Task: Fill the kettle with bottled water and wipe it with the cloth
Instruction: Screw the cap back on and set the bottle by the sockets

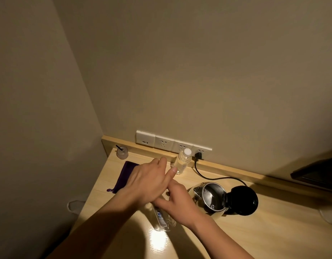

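A clear water bottle with a blue label stands near the table's front. My right hand grips its upper part from the right. My left hand lies across the bottle's top and hides the neck and cap; its thumb sticks out to the right. The steel kettle stands just right of my hands with its black lid flipped open. A purple cloth lies flat to the left, partly under my left hand. A second bottle with a white cap stands by the back rail.
A row of wall sockets runs along the back rail, and the kettle's black cord is plugged in there. A small glass jar with a black stick sits in the back left corner. A dark screen is at the right.
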### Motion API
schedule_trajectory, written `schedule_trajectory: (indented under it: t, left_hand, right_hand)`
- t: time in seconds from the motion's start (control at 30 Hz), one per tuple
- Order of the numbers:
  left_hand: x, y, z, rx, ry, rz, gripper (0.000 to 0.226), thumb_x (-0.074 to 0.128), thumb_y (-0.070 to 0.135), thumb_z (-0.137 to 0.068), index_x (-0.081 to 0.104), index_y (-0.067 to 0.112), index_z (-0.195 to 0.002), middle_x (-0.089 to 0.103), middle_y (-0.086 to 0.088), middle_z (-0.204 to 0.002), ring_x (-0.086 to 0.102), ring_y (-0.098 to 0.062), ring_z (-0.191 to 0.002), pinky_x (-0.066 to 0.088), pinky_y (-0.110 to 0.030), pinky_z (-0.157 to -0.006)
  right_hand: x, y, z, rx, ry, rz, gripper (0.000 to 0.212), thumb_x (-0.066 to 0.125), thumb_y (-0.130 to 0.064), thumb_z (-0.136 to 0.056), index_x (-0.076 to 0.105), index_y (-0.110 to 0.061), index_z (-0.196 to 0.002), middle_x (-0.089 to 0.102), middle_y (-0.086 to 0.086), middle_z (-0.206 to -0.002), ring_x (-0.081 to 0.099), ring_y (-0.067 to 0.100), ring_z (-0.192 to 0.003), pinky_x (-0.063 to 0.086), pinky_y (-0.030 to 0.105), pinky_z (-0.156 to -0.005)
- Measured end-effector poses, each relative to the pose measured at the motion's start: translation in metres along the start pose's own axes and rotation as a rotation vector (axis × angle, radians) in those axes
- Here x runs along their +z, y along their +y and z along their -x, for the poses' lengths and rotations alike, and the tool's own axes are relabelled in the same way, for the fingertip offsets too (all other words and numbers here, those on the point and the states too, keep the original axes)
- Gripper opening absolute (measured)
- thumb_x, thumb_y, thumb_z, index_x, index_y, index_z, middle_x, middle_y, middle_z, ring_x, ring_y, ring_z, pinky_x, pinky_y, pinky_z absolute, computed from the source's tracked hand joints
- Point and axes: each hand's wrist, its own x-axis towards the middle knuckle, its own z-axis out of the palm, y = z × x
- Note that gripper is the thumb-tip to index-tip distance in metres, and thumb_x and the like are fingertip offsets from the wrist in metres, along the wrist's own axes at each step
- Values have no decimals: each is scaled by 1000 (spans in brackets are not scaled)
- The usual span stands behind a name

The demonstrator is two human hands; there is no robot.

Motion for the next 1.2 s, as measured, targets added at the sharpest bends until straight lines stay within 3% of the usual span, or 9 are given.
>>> schedule_trajectory:
  t: [0.17, 0.27, 0.33, 0.4, 0.57, 0.7, 0.93, 1.07, 1.2]
  left_hand:
    - [1, 9, 1, 70, 40, -122, 55, 11, 67, -99, 47, 25, -105, 62, -2, -95, 65, -26, -81, 36, -36, -63]
    - [-1, 10, 0, 64, -40, -44, 50, 14, 63, -99, 47, 27, -103, 47, 8, -96, 54, -19, -93, 39, -36, -80]
    - [-4, 9, -2, 66, -88, 100, 44, 17, 58, -99, 48, 27, -105, 45, 12, -101, 44, -12, -98, 40, -36, -91]
    - [-7, 9, -3, 86, -53, 326, 28, 28, 44, -103, 50, 27, -104, 47, 12, -101, 44, -10, -98, 40, -35, -92]
    - [-16, 12, 3, 9, 135, 709, 19, 60, 32, -93, 54, 33, -111, 45, 28, -105, 51, 0, -103, 41, -11, -85]
    - [-28, 10, 4, -151, 202, 886, 21, 86, 27, -80, 68, 30, -91, 65, 5, -92, 64, -21, -79, 56, -40, -73]
    - [-46, -9, 2, 5, -68, 890, 46, 79, 8, -88, 75, 49, -108, 76, 17, -110, 70, -11, -110, 59, -27, -91]
    - [-53, -7, -2, 45, -115, 579, 43, 72, 56, -84, 64, 46, -125, 69, 26, -111, 64, 2, -108, 55, -20, -87]
    - [-53, 9, -10, -72, 96, 160, 45, 54, 78, -78, 54, 33, -79, 55, 16, -71, 55, -6, -68, 41, -30, -56]
  right_hand:
    - [-2, -1, 1, 19, 14, -73, 24, 73, -33, -83, 72, -32, -107, 75, -1, -103, 70, 11, -98, 58, 37, -85]
    - [-3, -3, 5, -24, 62, -63, 26, 71, -38, -85, 65, -43, -110, 66, -23, -99, 63, -8, -89, 45, 9, -74]
    - [-5, -3, 8, -52, 81, -55, 36, 71, -43, -87, 62, -40, -122, 65, -25, -109, 61, -12, -98, 43, 6, -79]
    - [-8, -3, 7, -63, 106, -74, 41, 70, -44, -87, 64, -32, -125, 68, -14, -118, 62, -3, -107, 49, 16, -87]
    - [-20, -9, 7, -94, 170, -162, 36, 74, -37, -89, 66, -35, -124, 68, -9, -114, 62, 8, -108, 48, 17, -87]
    - [-29, -14, 7, -92, 200, -170, 40, 78, -42, -89, 65, -40, -127, 68, -12, -116, 62, 10, -112, 51, 23, -93]
    - [-44, -17, 7, -70, -3, -436, 45, 81, -19, -91, 70, -37, -131, 73, -5, -112, 67, 6, -104, 60, 34, -94]
    - [-40, -16, 6, -82, 72, -413, 47, 84, -23, -86, 71, -41, -128, 74, 3, -115, 67, 6, -104, 57, 26, -87]
    - [-31, -10, 1, -64, 283, -143, 29, 81, -50, -79, 67, -50, -104, 69, -10, -102, 63, 8, -100, 50, 20, -81]
